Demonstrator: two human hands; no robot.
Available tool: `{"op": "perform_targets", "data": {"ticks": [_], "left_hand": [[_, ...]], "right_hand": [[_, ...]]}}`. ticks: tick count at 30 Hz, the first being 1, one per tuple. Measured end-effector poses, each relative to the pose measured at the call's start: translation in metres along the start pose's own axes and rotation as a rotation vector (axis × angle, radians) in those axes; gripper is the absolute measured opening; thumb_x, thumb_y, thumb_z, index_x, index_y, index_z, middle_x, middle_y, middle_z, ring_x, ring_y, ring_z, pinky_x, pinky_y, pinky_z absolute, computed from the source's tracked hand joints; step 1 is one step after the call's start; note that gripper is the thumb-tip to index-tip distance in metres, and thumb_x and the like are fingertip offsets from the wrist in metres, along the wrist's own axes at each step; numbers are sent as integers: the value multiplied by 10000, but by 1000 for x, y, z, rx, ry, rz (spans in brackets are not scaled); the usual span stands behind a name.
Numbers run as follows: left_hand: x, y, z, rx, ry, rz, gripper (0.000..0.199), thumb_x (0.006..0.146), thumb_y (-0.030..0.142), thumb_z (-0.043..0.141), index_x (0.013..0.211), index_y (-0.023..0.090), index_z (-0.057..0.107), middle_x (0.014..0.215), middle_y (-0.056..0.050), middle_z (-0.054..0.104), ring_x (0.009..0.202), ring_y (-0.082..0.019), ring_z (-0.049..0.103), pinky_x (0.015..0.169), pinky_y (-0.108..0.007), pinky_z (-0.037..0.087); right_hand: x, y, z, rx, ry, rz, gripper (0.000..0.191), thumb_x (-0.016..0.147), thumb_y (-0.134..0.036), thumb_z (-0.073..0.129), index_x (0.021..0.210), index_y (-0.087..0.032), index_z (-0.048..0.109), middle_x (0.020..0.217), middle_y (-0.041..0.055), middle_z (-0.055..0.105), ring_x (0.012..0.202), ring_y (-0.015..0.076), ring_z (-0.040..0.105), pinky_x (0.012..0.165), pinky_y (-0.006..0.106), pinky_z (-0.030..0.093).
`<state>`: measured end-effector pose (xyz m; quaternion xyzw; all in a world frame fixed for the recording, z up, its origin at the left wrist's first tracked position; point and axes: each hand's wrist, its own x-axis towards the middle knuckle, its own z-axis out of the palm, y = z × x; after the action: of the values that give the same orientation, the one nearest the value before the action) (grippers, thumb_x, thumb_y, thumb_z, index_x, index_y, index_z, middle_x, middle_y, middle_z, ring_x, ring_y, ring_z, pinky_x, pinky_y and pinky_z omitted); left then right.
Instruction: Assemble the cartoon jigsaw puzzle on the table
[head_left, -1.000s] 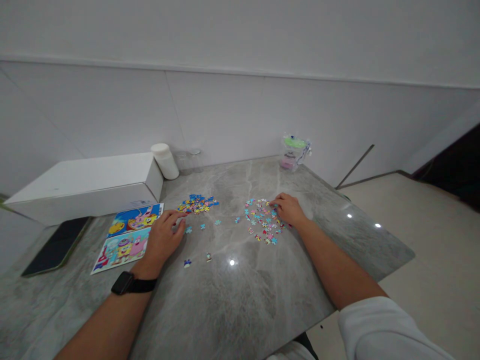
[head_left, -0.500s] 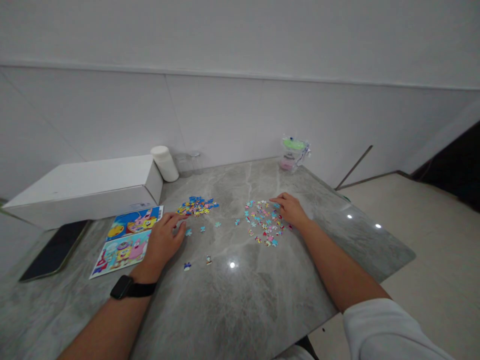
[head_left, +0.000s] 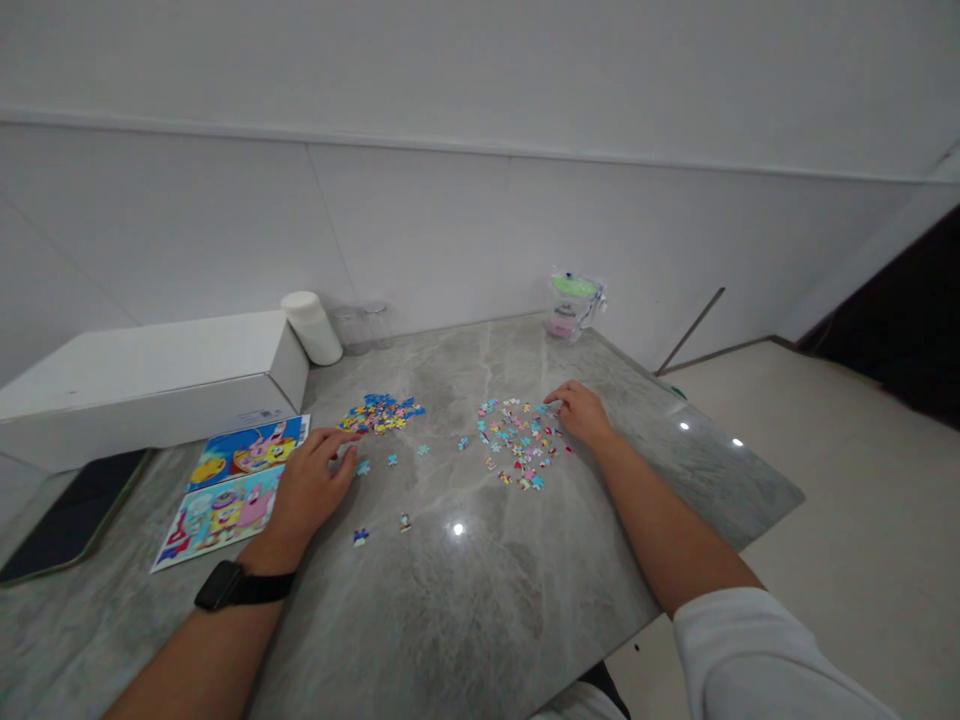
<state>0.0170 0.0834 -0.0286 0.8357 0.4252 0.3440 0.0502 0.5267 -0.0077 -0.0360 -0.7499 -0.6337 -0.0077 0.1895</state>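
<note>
My left hand point(head_left: 319, 482) rests on the table beside the picture card, its thumb and fingers apart and nothing visible between them. Its fingertips are at the near edge of a heap of blue and yellow jigsaw pieces point(head_left: 382, 413). To the right lies a spread of pastel jigsaw pieces point(head_left: 521, 440) in light blue, pink and white. My right hand point(head_left: 581, 412) is at the right rim of that spread, index finger stretched out by a light blue piece. Several light blue pieces point(head_left: 392, 460) form a loose row between the heaps. Two single pieces point(head_left: 361, 537) lie nearer to me.
On the left are the cartoon picture card point(head_left: 225, 500), a dark phone point(head_left: 75, 515) and a long white box point(head_left: 150, 375). A white bottle point(head_left: 313, 328) and clear cups point(head_left: 364, 328) stand by the wall. A plastic-wrapped cup point(head_left: 571, 305) stands at the back right near the table edge.
The whole view has shifted slightly, so things appear further left. My right index finger has drawn back a little at the pastel pieces. My left hand stays beside the blue and yellow heap.
</note>
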Motion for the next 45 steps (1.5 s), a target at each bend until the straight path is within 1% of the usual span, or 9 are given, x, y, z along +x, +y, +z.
{"op": "perform_targets", "data": {"ticks": [3,6,14,28,32,34,37,41,45], "left_hand": [[0,-3,1,7,-7,11,303,1025,423,495,1081,227,718,1116,-97,699,976,-262,684,943,-428,549],[-1,-4,1,16,-1,16,309,1035,417,489,1101,219,718,1124,-101,697,1006,-267,684,957,-431,544],[0,-1,0,11,2,1,308,1021,412,499,1109,221,724,1114,-95,701,959,-253,686,951,-421,550],[-1,1,0,-6,4,7,286,1025,362,507,1104,225,745,1110,-94,701,1030,-259,683,951,-418,547],[-2,4,0,-2,-6,-20,280,1023,327,517,1126,218,754,1126,-96,695,1034,-248,679,963,-416,548],[-2,4,0,-8,-4,-18,272,1023,307,523,1118,208,758,1114,-98,698,1005,-241,679,952,-414,553],[-2,3,2,-14,23,19,264,1022,280,536,1141,197,758,1112,-99,700,1064,-254,680,989,-429,549],[-2,5,4,5,37,55,240,1013,256,564,1136,197,761,1099,-100,699,1031,-256,679,939,-424,564],[-1,9,3,-1,18,82,213,1001,229,584,1117,211,761,1102,-95,705,1024,-249,680,938,-420,564]], "right_hand": [[0,-5,3,-2,-53,-42,502,860,18,515,1106,-263,851,1162,61,736,1117,189,659,1047,294,455],[1,-10,5,10,-44,-64,496,878,-2,523,1168,-256,836,1182,65,737,1125,188,657,1047,293,455],[0,-17,3,-28,-58,-54,320,1001,-213,595,1230,-257,814,1186,87,737,1117,208,664,997,321,467],[3,-21,-7,-160,-154,-55,298,982,-330,667,1241,-282,805,1249,107,734,1164,257,665,963,349,477],[16,-13,-7,-195,-225,-26,248,922,-386,728,1119,-270,824,1182,106,755,1075,257,688,881,335,503],[24,-8,-8,-185,-236,-5,217,850,-399,791,997,-242,818,1099,104,771,980,242,699,822,317,505],[35,-8,-16,-111,-275,-2,148,788,-350,806,855,-224,767,941,72,780,827,205,686,737,292,484],[51,-32,-38,89,-353,-21,124,800,-334,745,800,-215,710,779,40,741,721,180,649,669,286,454],[66,-85,-61,355,-276,-112,245,787,-444,761,825,-212,691,786,40,714,728,186,631,696,309,477]]}}
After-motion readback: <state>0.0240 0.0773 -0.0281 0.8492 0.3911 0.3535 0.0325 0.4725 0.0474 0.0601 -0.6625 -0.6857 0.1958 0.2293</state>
